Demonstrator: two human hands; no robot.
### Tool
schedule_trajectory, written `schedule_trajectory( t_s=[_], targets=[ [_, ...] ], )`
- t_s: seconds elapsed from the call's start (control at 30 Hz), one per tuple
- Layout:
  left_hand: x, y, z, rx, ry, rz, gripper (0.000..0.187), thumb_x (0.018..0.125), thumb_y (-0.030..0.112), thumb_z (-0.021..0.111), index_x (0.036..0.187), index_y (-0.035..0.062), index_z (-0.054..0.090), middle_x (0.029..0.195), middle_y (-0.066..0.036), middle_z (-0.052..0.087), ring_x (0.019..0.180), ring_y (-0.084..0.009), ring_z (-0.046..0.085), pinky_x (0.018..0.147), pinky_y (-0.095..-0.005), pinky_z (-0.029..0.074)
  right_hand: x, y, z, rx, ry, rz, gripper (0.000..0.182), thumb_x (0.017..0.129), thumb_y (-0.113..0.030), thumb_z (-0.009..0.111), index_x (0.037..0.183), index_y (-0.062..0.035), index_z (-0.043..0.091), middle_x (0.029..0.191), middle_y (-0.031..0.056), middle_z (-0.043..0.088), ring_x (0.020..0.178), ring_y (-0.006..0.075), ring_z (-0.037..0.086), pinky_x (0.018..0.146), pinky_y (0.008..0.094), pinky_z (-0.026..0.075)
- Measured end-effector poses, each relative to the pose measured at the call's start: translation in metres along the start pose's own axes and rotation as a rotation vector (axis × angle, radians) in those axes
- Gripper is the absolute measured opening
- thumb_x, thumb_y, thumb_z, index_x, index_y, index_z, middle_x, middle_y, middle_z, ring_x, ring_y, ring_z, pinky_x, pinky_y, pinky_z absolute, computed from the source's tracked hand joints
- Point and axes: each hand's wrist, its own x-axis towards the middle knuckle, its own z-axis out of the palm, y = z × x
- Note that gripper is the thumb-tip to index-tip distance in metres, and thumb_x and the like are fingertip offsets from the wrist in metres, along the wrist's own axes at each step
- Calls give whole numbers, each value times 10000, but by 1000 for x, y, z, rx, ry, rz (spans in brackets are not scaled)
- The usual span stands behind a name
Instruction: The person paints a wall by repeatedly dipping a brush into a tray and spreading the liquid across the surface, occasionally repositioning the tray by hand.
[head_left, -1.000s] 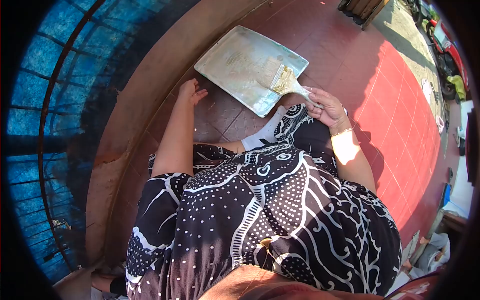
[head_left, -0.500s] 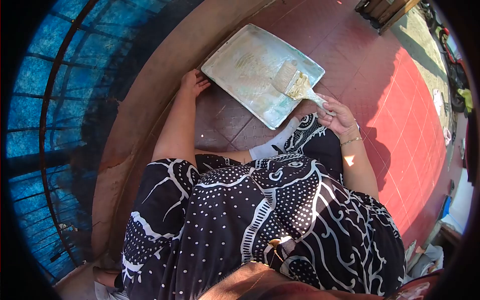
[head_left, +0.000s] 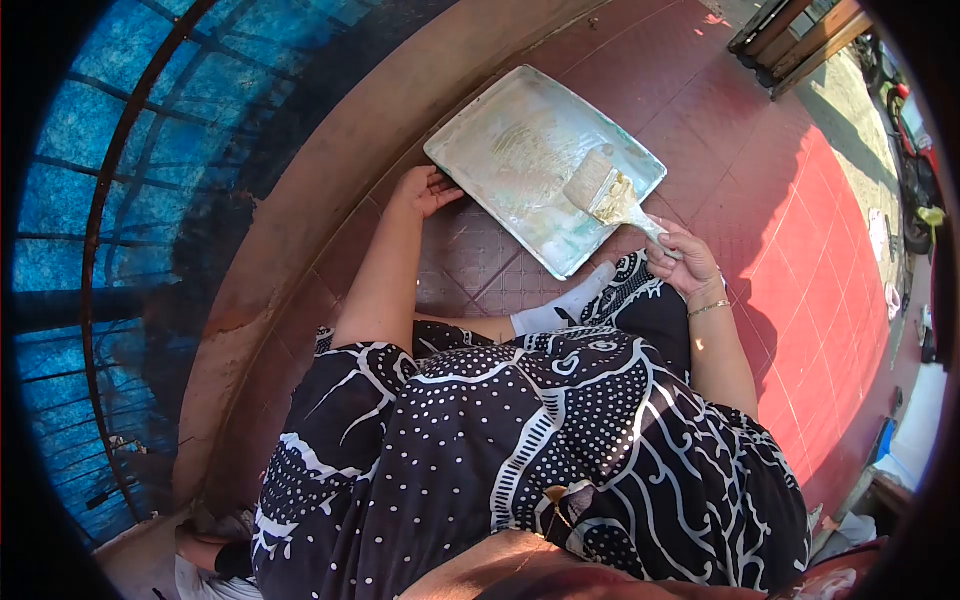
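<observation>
My right hand [head_left: 684, 260] is wrapped round the handle of a wide paintbrush [head_left: 622, 205]. The brush's pale, paint-caked bristles lie over the right part of a shallow rectangular tray [head_left: 515, 115], whose whitish inside is smeared with streaks of paint. At the tray's left corner, my left hand [head_left: 428, 190] has its fingers stretched out right at the rim, with nothing held in them. The tray stands tilted in this view on the dark red tiled floor [head_left: 465, 250], in front of my crossed legs.
A low plastered ledge [head_left: 290, 190] runs along the left, with blue sheeting [head_left: 70, 230] behind dark bars beyond it. Wooden legs of some furniture [head_left: 800, 45] stand at the upper right. Sunlit red tiles [head_left: 815, 260] stretch out at the right.
The whole view has shifted slightly, so tray, brush and hands appear lower and further right. The brush sits a touch nearer to me on the tray; both hands keep their places.
</observation>
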Motion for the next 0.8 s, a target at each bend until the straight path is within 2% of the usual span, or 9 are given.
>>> schedule_trajectory(
  t_s=[0.07, 0.2, 0.4, 0.47, 0.6, 0.7, 0.8],
  targets=[
    [4, -11, -5, -23, -165, 2, 274, 870, 44, 401, 1115, -75, 434, 1136, -217, 460, 1092, -384, 482, 889, -565, 453, -2, -1, 3, 5, 35, 7, 441, 811, -89, 539, 1233, -3, 442, 636, 32, 446, 476, 66, 375, 442, 202, 316],
    [6, -17, -3, -8, -150, -64, 246, 865, 51, 396, 1069, -60, 479, 1006, -178, 564, 973, -334, 572, 850, -555, 479, -2, -1, 0, -15, 16, 7, 444, 810, -87, 540, 1235, -4, 442, 638, 35, 445, 470, 67, 365, 446, 205, 319],
    [0, -20, 11, 15, -125, -85, 261, 855, 42, 408, 1089, -55, 469, 1045, -208, 543, 990, -362, 562, 841, -572, 475, -3, 0, -1, 45, -8, -1, 422, 796, -50, 546, 1207, 21, 478, 672, 46, 470, 490, 74, 365, 448, 208, 299],
    [-2, -21, 17, 29, -62, -60, 268, 853, 33, 410, 1100, -58, 458, 1090, -222, 518, 997, -378, 552, 830, -580, 481, -3, 0, 0, 52, -7, 1, 415, 797, -49, 547, 1201, 17, 483, 669, 45, 469, 490, 74, 367, 449, 209, 301],
    [1, -21, 25, -23, -74, -34, 287, 855, 6, 392, 1131, -58, 440, 1138, -225, 487, 1010, -395, 541, 821, -586, 488, -1, 0, 0, 46, -3, 0, 401, 797, -50, 551, 1189, 3, 492, 667, 44, 470, 491, 75, 371, 452, 209, 305],
    [0, -26, 42, -38, -97, -21, 315, 861, -18, 361, 1168, -41, 429, 1181, -215, 457, 1042, -397, 522, 816, -590, 492, -1, 0, 0, 60, 5, -6, 405, 793, -49, 554, 1191, -3, 489, 674, 47, 474, 492, 77, 371, 453, 211, 307],
    [-5, -40, 63, -109, -121, -17, 394, 888, -26, 335, 1282, -7, 331, 1294, -187, 367, 1146, -364, 456, 874, -577, 464, 0, 0, -4, 83, -3, -14, 406, 790, -50, 558, 1187, -4, 488, 680, 51, 477, 491, 80, 373, 451, 214, 308]
  ],
)
